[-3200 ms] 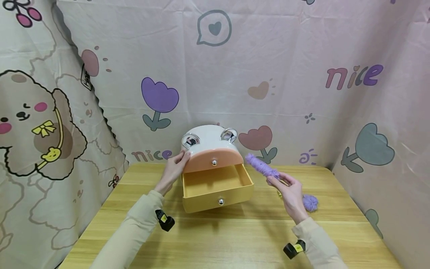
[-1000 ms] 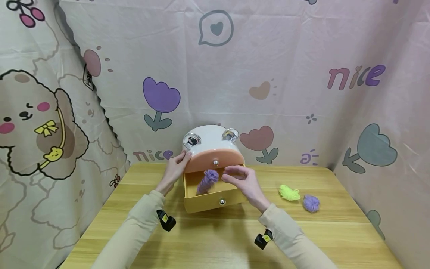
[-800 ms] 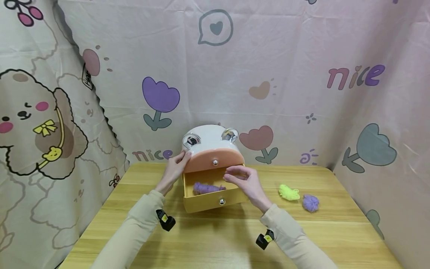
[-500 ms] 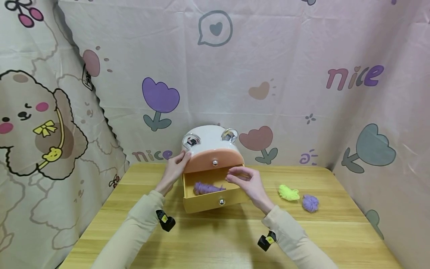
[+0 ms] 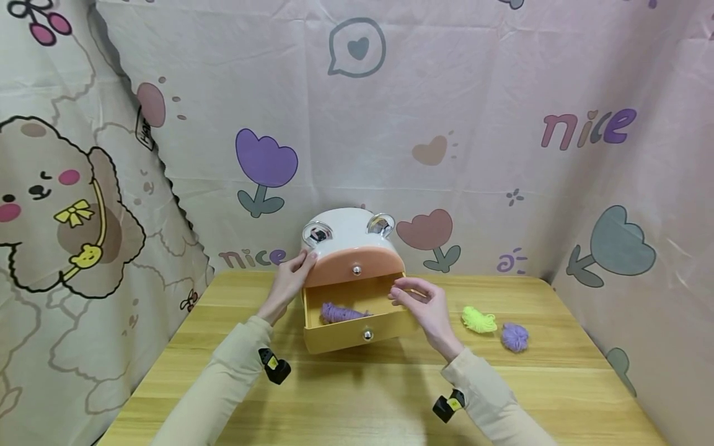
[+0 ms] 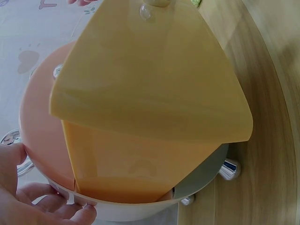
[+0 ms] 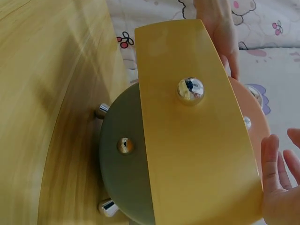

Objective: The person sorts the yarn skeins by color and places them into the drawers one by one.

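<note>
A small rounded drawer cabinet (image 5: 346, 230) with a white shell and two silver ring-shaped eyes stands on the table. Its yellow drawer (image 5: 334, 339) is pulled out, and a purple yarn skein (image 5: 341, 313) lies inside along the front wall. My left hand (image 5: 287, 282) grips the cabinet's left side, thumb at the edge of the peach upper drawer (image 5: 334, 267); in the left wrist view the fingers (image 6: 51, 201) bend against the shell. At the yellow drawer's right end, my right hand (image 5: 426, 306) holds nothing, its fingers loosely bent above the rim.
A neon yellow yarn bundle (image 5: 478, 319) and a purple yarn ball (image 5: 515, 337) lie on the wooden table (image 5: 357, 396) to the right. A green lower drawer (image 7: 123, 173) and silver feet (image 7: 108, 207) show beneath the yellow drawer. A printed curtain (image 5: 480, 93) hangs behind.
My right hand brought the purple yarn skein over the yellow drawer and let it go; it tipped flat inside. The hand has since drifted right. My left hand stays on the cabinet.
</note>
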Demonstrator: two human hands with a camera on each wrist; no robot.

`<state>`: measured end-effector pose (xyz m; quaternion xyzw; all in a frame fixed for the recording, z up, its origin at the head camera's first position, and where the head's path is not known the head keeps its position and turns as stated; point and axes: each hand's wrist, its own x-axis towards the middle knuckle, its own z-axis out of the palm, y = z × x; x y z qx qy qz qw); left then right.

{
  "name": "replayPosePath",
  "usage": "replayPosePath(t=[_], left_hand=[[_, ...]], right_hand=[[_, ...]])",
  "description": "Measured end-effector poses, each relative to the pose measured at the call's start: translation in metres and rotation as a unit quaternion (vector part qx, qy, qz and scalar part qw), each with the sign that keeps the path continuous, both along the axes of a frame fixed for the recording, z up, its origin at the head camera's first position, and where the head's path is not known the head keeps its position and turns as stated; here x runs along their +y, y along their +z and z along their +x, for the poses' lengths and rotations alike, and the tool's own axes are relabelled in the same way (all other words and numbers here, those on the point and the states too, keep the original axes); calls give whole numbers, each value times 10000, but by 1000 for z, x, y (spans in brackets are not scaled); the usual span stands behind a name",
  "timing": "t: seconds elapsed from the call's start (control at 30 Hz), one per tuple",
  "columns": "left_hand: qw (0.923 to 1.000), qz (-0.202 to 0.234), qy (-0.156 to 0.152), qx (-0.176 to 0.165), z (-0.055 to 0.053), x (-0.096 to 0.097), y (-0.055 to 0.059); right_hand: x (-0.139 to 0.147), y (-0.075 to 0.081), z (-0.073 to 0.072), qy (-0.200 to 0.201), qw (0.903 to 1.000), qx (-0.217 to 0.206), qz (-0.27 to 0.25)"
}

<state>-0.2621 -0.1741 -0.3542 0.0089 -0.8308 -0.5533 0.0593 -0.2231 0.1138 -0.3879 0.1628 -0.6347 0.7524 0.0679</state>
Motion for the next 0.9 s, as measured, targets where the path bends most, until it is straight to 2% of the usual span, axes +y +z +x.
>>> replayPosePath(t=[0.37, 0.77, 0.9], left_hand=[[10000, 26, -22, -32, 0, 0, -1], [10000, -11, -7, -59, 0, 0, -1], [10000, -22, -2, -65, 0, 0, -1]], right_hand=[[26, -12, 5, -262, 9993, 77, -239], [61, -38, 6, -607, 9961, 390, -500], [71, -44, 6, -602, 9951, 482, -619]])
